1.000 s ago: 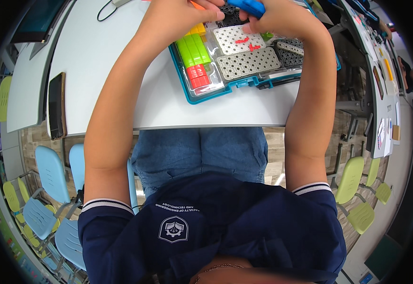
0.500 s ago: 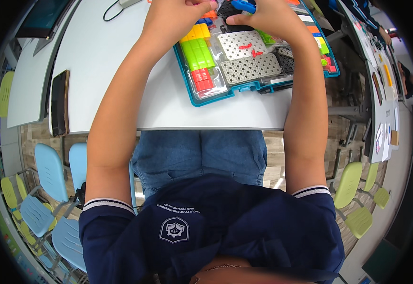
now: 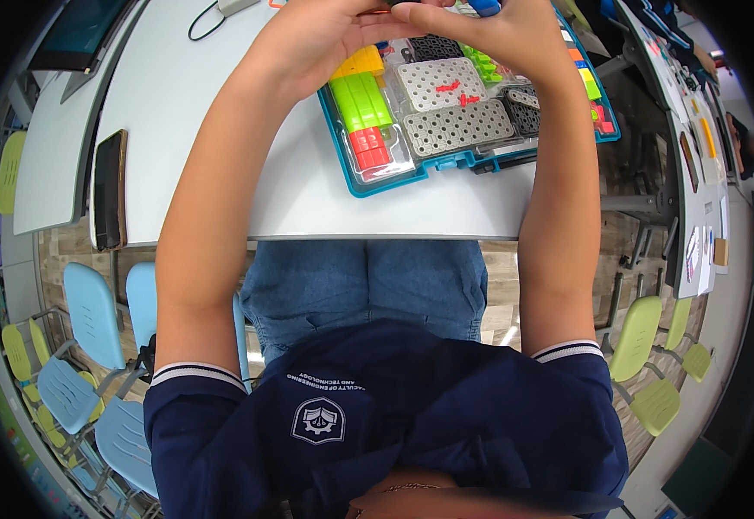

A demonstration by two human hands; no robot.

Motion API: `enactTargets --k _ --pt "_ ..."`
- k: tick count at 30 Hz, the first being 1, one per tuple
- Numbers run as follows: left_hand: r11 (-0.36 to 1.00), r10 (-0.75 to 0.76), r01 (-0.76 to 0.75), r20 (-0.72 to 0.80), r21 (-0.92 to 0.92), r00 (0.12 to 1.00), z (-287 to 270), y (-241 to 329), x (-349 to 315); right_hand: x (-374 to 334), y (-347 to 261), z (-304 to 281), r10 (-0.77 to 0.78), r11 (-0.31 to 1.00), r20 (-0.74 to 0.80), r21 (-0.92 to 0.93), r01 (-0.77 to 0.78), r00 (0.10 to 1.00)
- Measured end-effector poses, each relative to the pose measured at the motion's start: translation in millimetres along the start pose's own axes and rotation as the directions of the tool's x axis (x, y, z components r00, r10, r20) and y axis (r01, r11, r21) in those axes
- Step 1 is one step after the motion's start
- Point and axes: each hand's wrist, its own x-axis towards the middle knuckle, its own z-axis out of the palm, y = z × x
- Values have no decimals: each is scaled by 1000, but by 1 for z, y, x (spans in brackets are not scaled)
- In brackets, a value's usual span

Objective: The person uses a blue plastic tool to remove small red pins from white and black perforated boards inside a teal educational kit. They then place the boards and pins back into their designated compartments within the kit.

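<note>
While a dark phone [image 3: 110,190] lies to the left, the left hand [image 3: 329,39] bends over the teal-rimmed parts case [image 3: 394,184] on the white table [image 3: 169,121], its fingers [image 3: 377,33] just beside the right hand [image 3: 491,35], where a blue piece [image 3: 484,7] shows; whether either hand's fingers grip anything, I cannot tell.

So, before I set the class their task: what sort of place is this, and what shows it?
Probably a classroom or school workshop: there are white tables, light blue and green chairs, and a tray of colourful plastic pieces in front of the person.
</note>
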Motion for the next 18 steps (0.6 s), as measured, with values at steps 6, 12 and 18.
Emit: enactTargets --k 6,12,18 --pt "958 -74 88 61 -273 995 -7 1 1 -3 7 2 -48 997 -59 52 51 997" --pt "997 -82 82 -68 2 994 -3 4 -1 11 9 -17 35 761 -338 619 194 941" --pt "991 -70 74 -41 113 997 8 -1 -3 10 6 -17 130 557 -296 812 178 946"
